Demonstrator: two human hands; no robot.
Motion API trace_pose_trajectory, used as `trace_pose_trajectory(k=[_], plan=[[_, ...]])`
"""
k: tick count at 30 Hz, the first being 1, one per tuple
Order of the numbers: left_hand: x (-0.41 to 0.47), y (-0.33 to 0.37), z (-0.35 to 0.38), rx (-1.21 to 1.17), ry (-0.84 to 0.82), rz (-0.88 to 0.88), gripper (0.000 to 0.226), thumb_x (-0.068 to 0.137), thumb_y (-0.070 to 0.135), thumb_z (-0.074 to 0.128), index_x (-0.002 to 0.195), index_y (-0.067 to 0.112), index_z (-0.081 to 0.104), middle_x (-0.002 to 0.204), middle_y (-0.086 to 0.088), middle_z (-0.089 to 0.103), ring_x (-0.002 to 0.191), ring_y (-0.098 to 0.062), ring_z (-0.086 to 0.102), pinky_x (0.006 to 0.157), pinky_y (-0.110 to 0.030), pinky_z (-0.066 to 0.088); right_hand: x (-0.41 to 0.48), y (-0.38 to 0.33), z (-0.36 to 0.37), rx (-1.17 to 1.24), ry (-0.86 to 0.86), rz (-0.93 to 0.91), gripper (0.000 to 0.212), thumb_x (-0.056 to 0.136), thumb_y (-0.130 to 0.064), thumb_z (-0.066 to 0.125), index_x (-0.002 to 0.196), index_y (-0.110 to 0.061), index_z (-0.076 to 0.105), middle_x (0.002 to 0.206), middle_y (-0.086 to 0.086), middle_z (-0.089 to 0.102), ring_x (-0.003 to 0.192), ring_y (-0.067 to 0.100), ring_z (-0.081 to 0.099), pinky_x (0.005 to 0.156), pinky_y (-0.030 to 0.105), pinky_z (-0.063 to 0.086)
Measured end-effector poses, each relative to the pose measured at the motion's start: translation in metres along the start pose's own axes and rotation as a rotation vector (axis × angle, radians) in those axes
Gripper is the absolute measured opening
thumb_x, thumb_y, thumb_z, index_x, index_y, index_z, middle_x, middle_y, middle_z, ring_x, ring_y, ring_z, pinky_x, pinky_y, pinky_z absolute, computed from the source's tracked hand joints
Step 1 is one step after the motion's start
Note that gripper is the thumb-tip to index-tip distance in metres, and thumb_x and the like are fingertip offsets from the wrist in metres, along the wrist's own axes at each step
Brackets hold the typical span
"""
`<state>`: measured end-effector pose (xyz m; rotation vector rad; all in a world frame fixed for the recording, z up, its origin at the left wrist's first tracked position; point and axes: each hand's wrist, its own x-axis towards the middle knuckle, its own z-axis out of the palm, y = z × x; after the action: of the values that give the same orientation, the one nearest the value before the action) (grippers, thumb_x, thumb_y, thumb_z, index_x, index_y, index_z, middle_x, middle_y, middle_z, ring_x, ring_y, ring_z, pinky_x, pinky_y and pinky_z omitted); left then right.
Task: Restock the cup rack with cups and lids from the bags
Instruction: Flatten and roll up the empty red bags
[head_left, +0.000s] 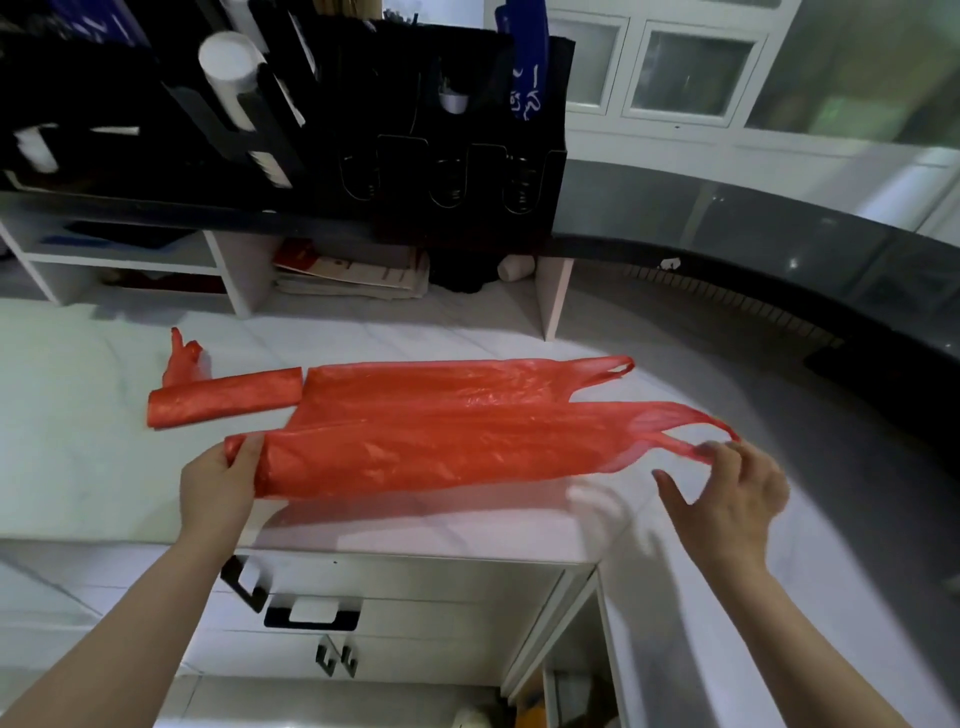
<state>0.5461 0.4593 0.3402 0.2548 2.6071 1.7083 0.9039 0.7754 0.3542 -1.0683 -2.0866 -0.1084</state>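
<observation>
One spread bag (441, 447): translucent orange-red plastic, pale glossy streaks along its creases.
One rolled bag (223, 402): same orange-red, denser in tone.
One crumpled scrap (183, 358): orange-red.
One table (78, 467): white stone, faint grey veins.
One cup rack (363, 130): black throughout.
One cup stack (228, 67): plain white.
One packet (524, 67) standing in the rack: deep blue, white lettering.
One shelf unit (234, 275): white.
Some papers (353, 270) beneath it: red and cream.
Several drawer fronts (415, 582): white; their handles (311, 617) black.
One curved ledge (779, 244): glossy dark grey.
</observation>
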Motion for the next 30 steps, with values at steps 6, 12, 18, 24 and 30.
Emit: trace_pose_trajectory(k=[6,12,18,24,30], plan=[[0.012,0.004,0.004,-0.08,-0.04,-0.101,0.031,0.094,0.037,0.052,0.077,0.015,0.062,0.081,-0.009,0.065,0.072,-0.026,0.063,0.056,-0.034,0.056,-0.028,0.0,0.015,0.081,-0.232,0.158,0.044,0.064,-0.031,0.087,0.093,-0.009,0.062,0.094,0.011,0.058,0.094,0.032,0.05,0.082,0.04,0.035],[0.016,0.011,0.004,-0.125,-0.088,-0.151,0.03,0.095,0.037,0.053,0.073,0.017,0.061,0.075,-0.005,0.064,0.067,-0.022,0.062,0.05,-0.028,0.045,-0.001,-0.025,0.026,0.688,-0.657,0.357,0.058,0.074,-0.03,0.08,0.125,-0.024,0.054,0.119,-0.008,0.061,0.11,0.013,0.057,0.088,0.03,0.049],[0.024,0.019,0.004,-0.171,-0.144,-0.158,0.03,0.093,0.042,0.054,0.08,0.017,0.064,0.082,-0.008,0.068,0.073,-0.026,0.066,0.056,-0.03,0.048,0.031,-0.043,0.045,0.951,-0.785,0.425,0.03,0.078,-0.012,0.077,0.104,-0.005,0.064,0.098,0.015,0.069,0.094,0.026,0.067,0.081,0.037,0.055],[0.031,0.028,0.001,-0.348,-0.294,-0.198,0.032,0.083,0.059,0.057,0.089,0.029,0.069,0.098,-0.004,0.073,0.087,-0.025,0.071,0.079,-0.043,0.055,0.044,-0.044,0.06,0.996,-0.618,0.436,0.014,0.084,-0.006,0.07,0.092,-0.017,0.066,0.081,-0.004,0.073,0.076,0.009,0.069,0.066,0.017,0.052],[0.015,0.011,-0.009,-0.18,-0.589,-0.004,0.044,0.068,0.073,0.063,0.096,0.041,0.073,0.102,0.006,0.073,0.096,-0.013,0.068,0.086,-0.032,0.047,0.05,-0.029,0.073,0.948,-0.554,0.554,0.008,0.088,-0.012,0.066,0.082,-0.007,0.066,0.064,0.001,0.068,0.058,0.015,0.064,0.056,0.031,0.051]])
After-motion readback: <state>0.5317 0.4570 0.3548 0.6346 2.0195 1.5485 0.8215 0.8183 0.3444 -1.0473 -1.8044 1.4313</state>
